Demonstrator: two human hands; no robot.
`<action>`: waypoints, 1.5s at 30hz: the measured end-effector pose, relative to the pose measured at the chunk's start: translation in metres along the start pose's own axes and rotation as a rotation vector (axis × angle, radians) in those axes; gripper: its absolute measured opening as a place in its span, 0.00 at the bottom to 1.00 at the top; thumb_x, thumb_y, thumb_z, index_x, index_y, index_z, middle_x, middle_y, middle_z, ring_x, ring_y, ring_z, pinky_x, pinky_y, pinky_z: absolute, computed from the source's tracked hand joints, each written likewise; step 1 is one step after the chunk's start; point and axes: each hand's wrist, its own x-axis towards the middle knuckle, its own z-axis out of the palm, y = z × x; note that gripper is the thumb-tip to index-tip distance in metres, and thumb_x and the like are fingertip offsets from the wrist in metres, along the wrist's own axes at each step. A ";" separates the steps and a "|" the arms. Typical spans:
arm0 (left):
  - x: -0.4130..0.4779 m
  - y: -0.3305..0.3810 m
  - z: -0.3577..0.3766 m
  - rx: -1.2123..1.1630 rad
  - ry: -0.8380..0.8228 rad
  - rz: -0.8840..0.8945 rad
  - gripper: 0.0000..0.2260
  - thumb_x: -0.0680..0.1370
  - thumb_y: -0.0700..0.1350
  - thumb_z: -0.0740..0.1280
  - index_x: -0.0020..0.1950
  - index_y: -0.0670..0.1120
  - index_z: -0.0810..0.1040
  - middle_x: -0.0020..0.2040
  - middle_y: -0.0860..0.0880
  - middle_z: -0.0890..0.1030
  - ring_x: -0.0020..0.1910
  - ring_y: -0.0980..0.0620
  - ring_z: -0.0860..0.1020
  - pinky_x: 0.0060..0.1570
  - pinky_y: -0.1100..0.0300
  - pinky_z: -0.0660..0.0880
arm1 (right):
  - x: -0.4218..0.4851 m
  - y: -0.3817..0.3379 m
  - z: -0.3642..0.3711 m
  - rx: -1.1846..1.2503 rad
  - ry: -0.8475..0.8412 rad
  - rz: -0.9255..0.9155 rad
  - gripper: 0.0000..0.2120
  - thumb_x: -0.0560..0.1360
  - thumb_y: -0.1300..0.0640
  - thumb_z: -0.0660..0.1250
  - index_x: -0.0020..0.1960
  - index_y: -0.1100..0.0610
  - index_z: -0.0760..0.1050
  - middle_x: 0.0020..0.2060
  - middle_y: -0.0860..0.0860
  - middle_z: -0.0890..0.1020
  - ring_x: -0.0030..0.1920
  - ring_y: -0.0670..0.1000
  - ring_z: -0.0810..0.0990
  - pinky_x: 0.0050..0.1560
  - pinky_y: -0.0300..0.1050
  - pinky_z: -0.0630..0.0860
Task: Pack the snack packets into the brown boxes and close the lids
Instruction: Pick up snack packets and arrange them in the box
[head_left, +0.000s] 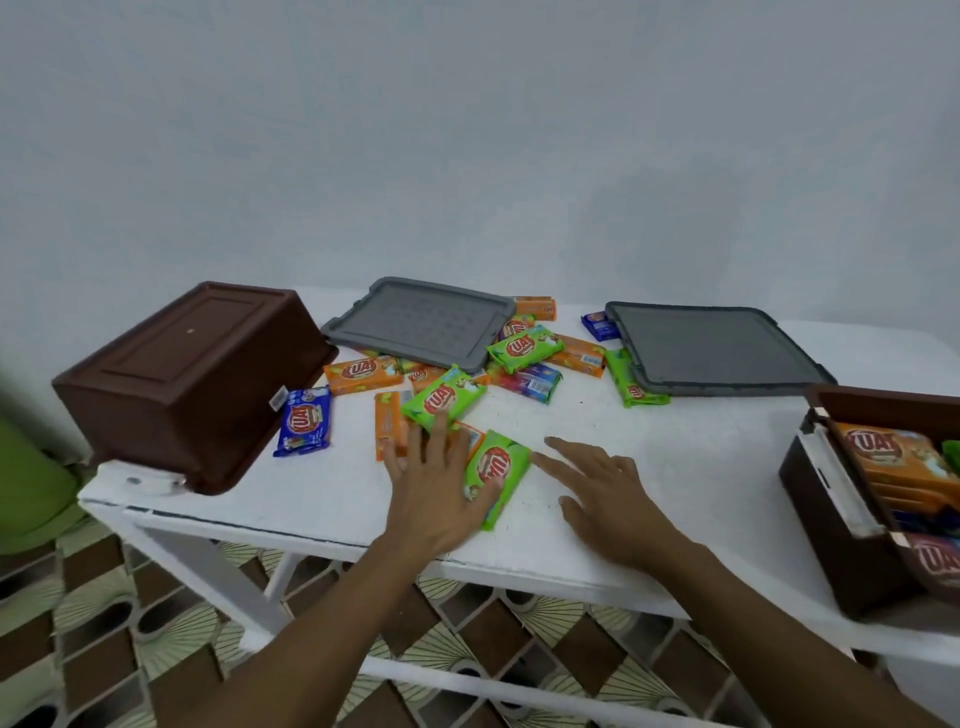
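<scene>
Both my hands reach over the table's (322, 514) near edge: my left hand (434, 486) lies flat, fingers spread, on a green packet (496, 470) and orange ones beside it; my right hand (605, 491) hovers open, holding nothing. Two brown boxes: one upturned (195, 376) at the left corner, one part-filled (872, 509) at the right edge. Two grey lids (423, 322) lie along the far edge amid scattered packets. White wall, patterned floor tiles.

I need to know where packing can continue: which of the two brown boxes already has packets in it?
The brown box at the right edge, open with orange packets inside. The brown box on the left lies overturned, base up.
</scene>
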 end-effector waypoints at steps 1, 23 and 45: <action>-0.001 0.006 0.001 0.002 0.007 0.019 0.33 0.75 0.70 0.44 0.77 0.55 0.56 0.80 0.51 0.43 0.77 0.41 0.46 0.71 0.34 0.44 | -0.003 0.002 0.001 -0.006 -0.019 -0.037 0.28 0.78 0.50 0.52 0.76 0.38 0.52 0.78 0.39 0.50 0.76 0.45 0.51 0.71 0.51 0.51; 0.026 0.004 -0.029 -0.680 -0.028 0.302 0.15 0.83 0.43 0.57 0.69 0.48 0.73 0.59 0.49 0.79 0.53 0.55 0.78 0.42 0.71 0.72 | -0.049 0.040 -0.018 0.097 0.194 0.128 0.31 0.72 0.35 0.63 0.73 0.42 0.62 0.70 0.42 0.68 0.67 0.44 0.68 0.67 0.47 0.64; 0.042 0.028 -0.032 0.062 -0.120 0.377 0.36 0.70 0.63 0.66 0.73 0.49 0.63 0.67 0.49 0.65 0.62 0.48 0.66 0.58 0.50 0.69 | -0.031 -0.010 -0.027 0.046 0.134 0.363 0.20 0.73 0.35 0.61 0.57 0.47 0.72 0.65 0.52 0.66 0.58 0.56 0.69 0.55 0.51 0.73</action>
